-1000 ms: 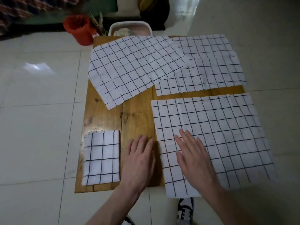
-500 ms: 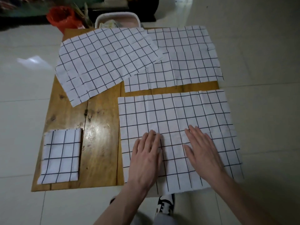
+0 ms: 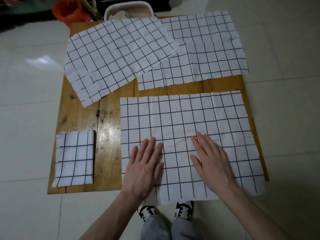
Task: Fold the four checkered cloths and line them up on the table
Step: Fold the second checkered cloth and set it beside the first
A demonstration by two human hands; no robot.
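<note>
White plastic forms the tub [image 3: 128,8] just beyond the far edge of the surface [image 3: 107,144]; pale things lie inside it, too dim to make out. Beside it on the floor [image 3: 26,118] sits a red bag [image 3: 69,11] with dry stalks sticking out next to it.

On the wooden surface, a folded cloth [image 3: 74,158] lies at the near left corner, a small neat rectangle. A large flat cloth [image 3: 187,122] covers the near right part, its near edge hanging over the surface's edge. The left hand [image 3: 144,168] and the right hand [image 3: 210,161] both lie palm down on this cloth, fingers straight and released, grasping nothing. At the far side, a tilted cloth [image 3: 117,56] lies unfolded, its right corner overlapping a fourth cloth [image 3: 207,58] spread flat at the far right.

Glossy pale tiles cover the floor, and two black-and-white shoes [image 3: 166,210] show below the near edge of the surface.
</note>
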